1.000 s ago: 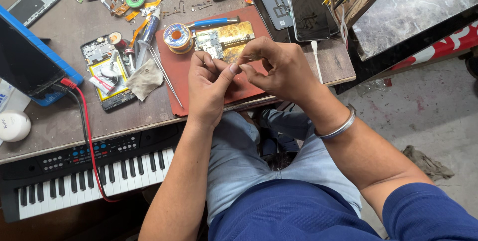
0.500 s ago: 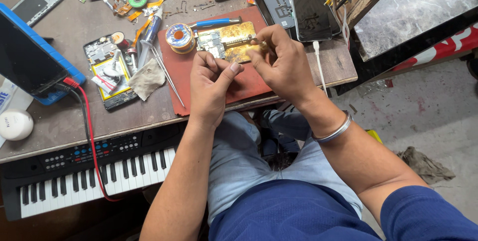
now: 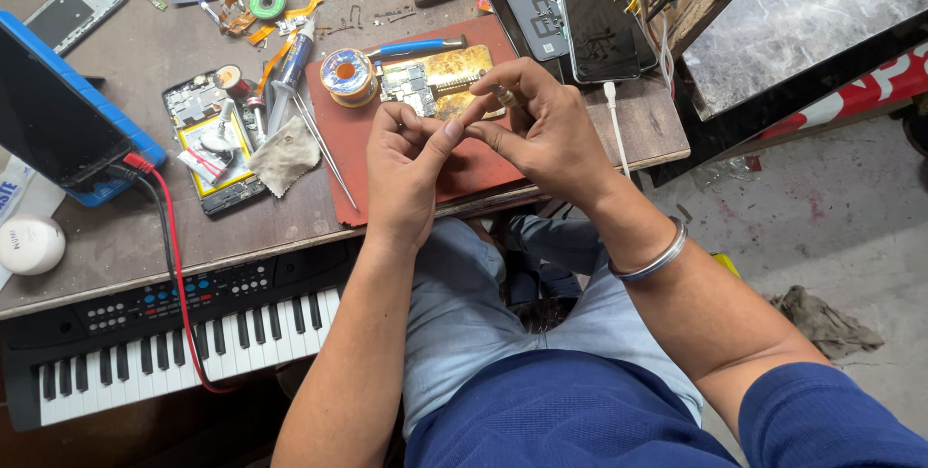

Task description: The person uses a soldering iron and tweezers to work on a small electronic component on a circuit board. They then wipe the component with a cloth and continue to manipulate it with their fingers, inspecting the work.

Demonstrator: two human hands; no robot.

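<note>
both hands raised, left hand [image 3: 406,163], right hand [image 3: 541,130] fingertips meeting

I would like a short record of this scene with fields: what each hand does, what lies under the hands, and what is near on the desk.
left hand: left hand raised over the mat, fingertips meeting the other hand
right hand: right hand pinches a small thin part, too small to identify
under hands: flat red rectangular work mat
on mat: gold-coloured metal board holder, round spool of solder wire
left of mat: opened phone with yellow battery, grey crumpled cloth
desk front: black electronic keyboard with white keys
</note>
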